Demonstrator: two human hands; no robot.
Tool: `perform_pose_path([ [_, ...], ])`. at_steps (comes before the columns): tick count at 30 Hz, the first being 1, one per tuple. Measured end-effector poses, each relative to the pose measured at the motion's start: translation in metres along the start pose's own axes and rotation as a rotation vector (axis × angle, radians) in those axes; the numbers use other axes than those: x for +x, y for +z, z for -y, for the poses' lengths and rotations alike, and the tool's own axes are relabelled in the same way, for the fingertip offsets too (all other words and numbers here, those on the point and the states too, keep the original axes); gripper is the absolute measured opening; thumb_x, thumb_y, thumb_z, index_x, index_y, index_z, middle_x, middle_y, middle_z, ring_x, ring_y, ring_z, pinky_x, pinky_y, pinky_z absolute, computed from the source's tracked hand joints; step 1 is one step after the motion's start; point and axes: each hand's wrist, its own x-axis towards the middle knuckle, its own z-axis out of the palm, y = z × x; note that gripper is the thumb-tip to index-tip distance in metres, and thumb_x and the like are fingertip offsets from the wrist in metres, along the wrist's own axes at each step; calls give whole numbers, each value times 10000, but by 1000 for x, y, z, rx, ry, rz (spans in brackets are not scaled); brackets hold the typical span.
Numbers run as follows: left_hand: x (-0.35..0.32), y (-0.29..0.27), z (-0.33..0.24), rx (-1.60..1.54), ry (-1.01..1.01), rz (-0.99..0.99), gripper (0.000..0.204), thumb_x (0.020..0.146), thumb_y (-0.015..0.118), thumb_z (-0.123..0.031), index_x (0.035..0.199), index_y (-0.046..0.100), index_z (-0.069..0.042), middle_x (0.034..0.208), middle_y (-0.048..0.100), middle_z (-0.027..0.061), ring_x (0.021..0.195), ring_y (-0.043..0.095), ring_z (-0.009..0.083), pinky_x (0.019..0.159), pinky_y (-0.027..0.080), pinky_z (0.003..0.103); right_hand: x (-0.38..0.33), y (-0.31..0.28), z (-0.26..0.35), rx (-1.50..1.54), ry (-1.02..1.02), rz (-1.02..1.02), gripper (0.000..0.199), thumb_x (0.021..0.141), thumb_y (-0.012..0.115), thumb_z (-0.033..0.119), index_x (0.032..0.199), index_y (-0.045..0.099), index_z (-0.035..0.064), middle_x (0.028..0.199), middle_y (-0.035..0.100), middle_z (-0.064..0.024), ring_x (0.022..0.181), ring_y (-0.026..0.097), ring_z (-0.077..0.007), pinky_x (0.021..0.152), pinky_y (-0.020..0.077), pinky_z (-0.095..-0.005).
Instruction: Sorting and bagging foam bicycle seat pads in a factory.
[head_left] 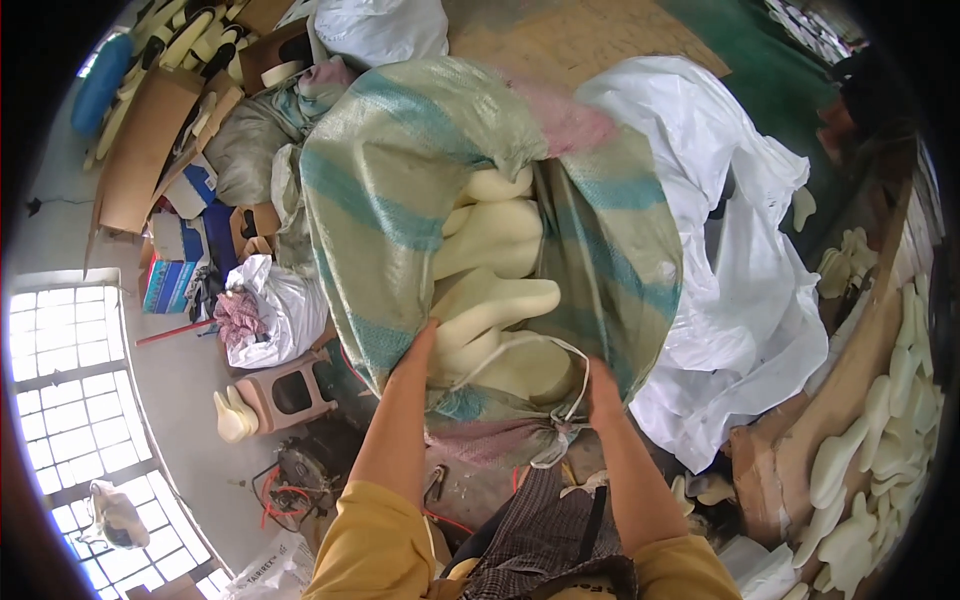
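A large woven sack (380, 170), grey-green with teal stripes and pink patches, gapes wide in front of me. Inside lie several cream-coloured, smoothly curved foam-like pieces (500, 300). My left hand (425, 348) reaches in past the sack's near left rim, beside the nearest pieces; its fingers are hidden. At the near right rim is my right hand (600, 388), against the sack's edge, its fingers also out of sight. A pale cord (575, 350) loops across the near pieces, down to a bunched knot (560, 430) at the sack's near edge.
Crumpled white plastic (700, 300) spreads right of the sack. Farther right, a cardboard-walled pile holds many cream pieces (890, 440). On the left are a small stool (290, 395), a white bag (285, 310) and cardboard boxes (145, 150). Orange cable (270, 495) lies on the floor.
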Motion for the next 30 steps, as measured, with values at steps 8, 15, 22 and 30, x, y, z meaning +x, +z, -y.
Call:
perform_pose_path([
  [8,-83,-25,-78,-248,-463,256,551,709,645,-389,1143,533,-68,1124,545,81,1022,503,230,845,422,371,24,9,-46,-513,298,-203,528,708,698,340,1074,534,-2,938,599,-124,792,592,-250,595,513,-344],
  [15,-63,-33,-38,-276,-545,341,507,686,691,-285,1108,528,-54,1063,562,123,918,556,277,799,472,421,15,41,-75,-462,93,-273,560,638,674,182,1126,499,-31,1018,588,-174,894,583,-307,759,472,-377],
  [22,-141,-77,-82,-643,-243,414,435,695,646,-148,1083,532,12,1003,599,139,919,581,284,838,474,411,-37,44,-45,-341,-232,-187,576,632,640,90,1157,443,-44,1074,546,-180,999,538,-268,822,457,-329],
  [30,-190,-132,-155,-1068,267,766,557,723,619,-315,1187,471,-46,1159,515,114,1069,495,282,926,400,444,-182,64,117,68,-1003,49,748,727,620,53,1343,197,56,1261,393,-122,1165,397,-228,984,345,-358],
])
